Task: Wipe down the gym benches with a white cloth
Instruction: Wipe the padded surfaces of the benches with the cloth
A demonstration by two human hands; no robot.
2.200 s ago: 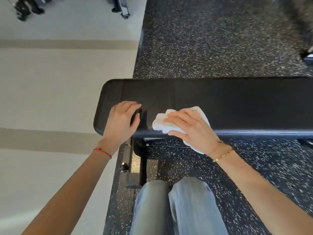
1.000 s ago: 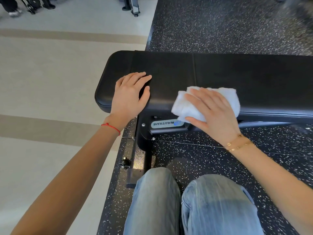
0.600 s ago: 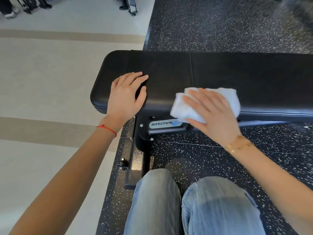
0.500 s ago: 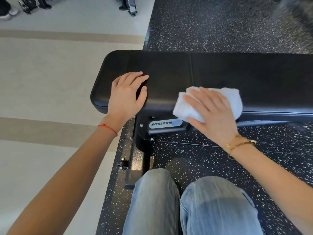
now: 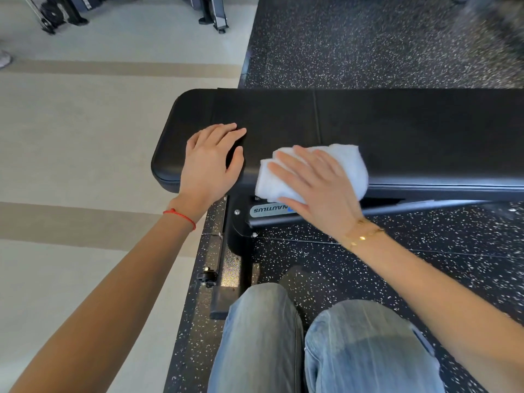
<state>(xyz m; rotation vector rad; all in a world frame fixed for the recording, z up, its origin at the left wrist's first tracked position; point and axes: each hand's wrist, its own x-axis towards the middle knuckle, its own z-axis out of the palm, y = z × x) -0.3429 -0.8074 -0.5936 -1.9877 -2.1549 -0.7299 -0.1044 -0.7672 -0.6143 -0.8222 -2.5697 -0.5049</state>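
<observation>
Our 2 hands on the black bench (image 5: 397, 126), left hand (image 5: 211, 163) flat with straight fingers near its rounded end, right hand (image 5: 314, 185) pressing open fingers on the white cloth (image 5: 351, 163) draped over the bench's near edge, just beside the left hand

— From where does the camera look?
— There is only one view. It sits on the person's head and faces forward and steeply down.
— How near is it?
— Close. The counter (image 5: 397, 123) crosses the middle, both hands lie on it at arm's reach, and the knees (image 5: 312, 336) fill the bottom edge. The floor (image 5: 85, 137) is behind.
</observation>
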